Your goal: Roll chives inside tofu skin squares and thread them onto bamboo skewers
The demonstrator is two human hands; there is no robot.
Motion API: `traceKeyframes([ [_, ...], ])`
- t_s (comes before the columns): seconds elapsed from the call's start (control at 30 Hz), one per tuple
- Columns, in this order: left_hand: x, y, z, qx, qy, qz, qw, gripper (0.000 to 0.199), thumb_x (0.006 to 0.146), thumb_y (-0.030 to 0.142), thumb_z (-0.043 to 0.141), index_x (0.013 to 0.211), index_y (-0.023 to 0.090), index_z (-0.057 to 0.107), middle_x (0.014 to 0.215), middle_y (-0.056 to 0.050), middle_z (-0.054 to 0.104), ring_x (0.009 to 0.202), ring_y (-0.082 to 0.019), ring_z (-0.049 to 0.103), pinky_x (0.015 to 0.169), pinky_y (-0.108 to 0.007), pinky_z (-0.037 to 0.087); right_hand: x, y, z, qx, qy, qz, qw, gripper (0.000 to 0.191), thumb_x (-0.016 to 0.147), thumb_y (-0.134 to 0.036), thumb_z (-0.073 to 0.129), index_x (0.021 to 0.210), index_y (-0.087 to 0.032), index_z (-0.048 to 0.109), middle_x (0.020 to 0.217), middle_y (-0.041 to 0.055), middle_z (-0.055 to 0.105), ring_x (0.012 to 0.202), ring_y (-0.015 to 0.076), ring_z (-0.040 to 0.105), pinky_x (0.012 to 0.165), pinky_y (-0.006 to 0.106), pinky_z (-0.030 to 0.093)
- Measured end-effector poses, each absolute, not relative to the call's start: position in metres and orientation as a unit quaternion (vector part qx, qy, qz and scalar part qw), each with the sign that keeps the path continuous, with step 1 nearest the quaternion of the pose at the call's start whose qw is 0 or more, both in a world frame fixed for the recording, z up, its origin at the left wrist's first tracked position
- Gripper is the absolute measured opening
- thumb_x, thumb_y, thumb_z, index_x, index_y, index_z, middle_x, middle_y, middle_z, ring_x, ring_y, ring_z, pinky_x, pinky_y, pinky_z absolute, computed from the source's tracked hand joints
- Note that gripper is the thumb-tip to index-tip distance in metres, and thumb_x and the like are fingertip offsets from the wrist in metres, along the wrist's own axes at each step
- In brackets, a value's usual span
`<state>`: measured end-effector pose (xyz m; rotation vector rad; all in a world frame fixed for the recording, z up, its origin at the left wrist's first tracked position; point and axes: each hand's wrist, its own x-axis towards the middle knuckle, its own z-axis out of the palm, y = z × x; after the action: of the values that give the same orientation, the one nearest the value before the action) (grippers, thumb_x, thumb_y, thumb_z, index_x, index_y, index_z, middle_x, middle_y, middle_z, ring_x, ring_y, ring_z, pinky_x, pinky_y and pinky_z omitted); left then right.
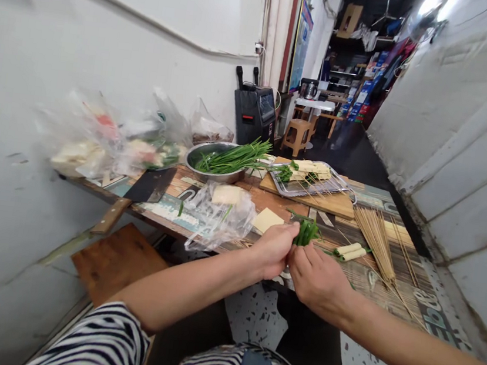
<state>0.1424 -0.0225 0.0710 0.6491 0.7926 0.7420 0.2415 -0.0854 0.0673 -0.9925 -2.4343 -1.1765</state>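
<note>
A small bundle of green chives (307,232) is gripped between my two hands above the table's near edge. My left hand (276,249) is closed round its left end. The fingers of my right hand (318,274) are pressed against it from below right. Just left of the bundle lies a pale yellow tofu sheet (268,221). Two rolled tofu sheets (350,252) with green stuffing rest to the right of my hands. Beside them, bamboo skewers (376,240) are fanned out on the table.
A metal bowl (214,174) of long chives stands at the back, left of a metal tray (308,193) with skewered rolls on a wooden board (342,208). A plastic bag (225,222) holds more sheets. A cleaver (151,185) overhangs the left front edge, near several filled bags (141,146).
</note>
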Motion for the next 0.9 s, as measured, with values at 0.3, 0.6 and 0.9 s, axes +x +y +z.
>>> traceKeyframes([
  [0.3, 0.118, 0.005, 0.049, 0.486, 0.346, 0.299, 0.745, 0.030, 0.089, 0.032, 0.051, 0.066, 0.016, 0.042, 0.052, 0.008, 0.037, 0.041, -0.003, 0.027, 0.044, -0.018, 0.019, 0.251, -0.093, 0.057, -0.492, -0.811, -0.108, 0.297, 0.032, 0.089, -0.021, 0.048, 0.119, -0.013, 0.056, 0.096, 0.0114, 0.065, 0.081, 0.0187, 0.061, 0.075, 0.033, 0.051],
  [0.6, 0.065, -0.038, 0.010, 0.481, 0.353, 0.213, 0.774, 0.056, 0.067, 0.067, 0.064, 0.071, 0.019, 0.035, 0.055, 0.011, 0.028, 0.045, -0.003, 0.020, 0.045, -0.018, 0.014, 0.270, -0.005, 0.006, -0.544, -0.663, 0.364, 0.363, 0.054, 0.088, -0.056, 0.042, 0.110, -0.013, 0.066, 0.092, 0.0103, 0.066, 0.073, 0.0159, 0.061, 0.065, 0.030, 0.048],
  [0.9, 0.036, -0.049, 0.003, 0.399, 0.356, 0.236, 0.811, 0.057, 0.066, 0.066, 0.066, 0.071, 0.018, 0.036, 0.056, 0.010, 0.031, 0.046, -0.001, 0.020, 0.049, -0.022, 0.010, 0.237, 0.037, -0.009, -0.521, -0.842, -0.001, 0.135, 0.030, 0.092, -0.029, 0.046, 0.082, -0.014, 0.070, 0.084, 0.0084, 0.063, 0.082, 0.0169, 0.054, 0.074, 0.028, 0.040],
])
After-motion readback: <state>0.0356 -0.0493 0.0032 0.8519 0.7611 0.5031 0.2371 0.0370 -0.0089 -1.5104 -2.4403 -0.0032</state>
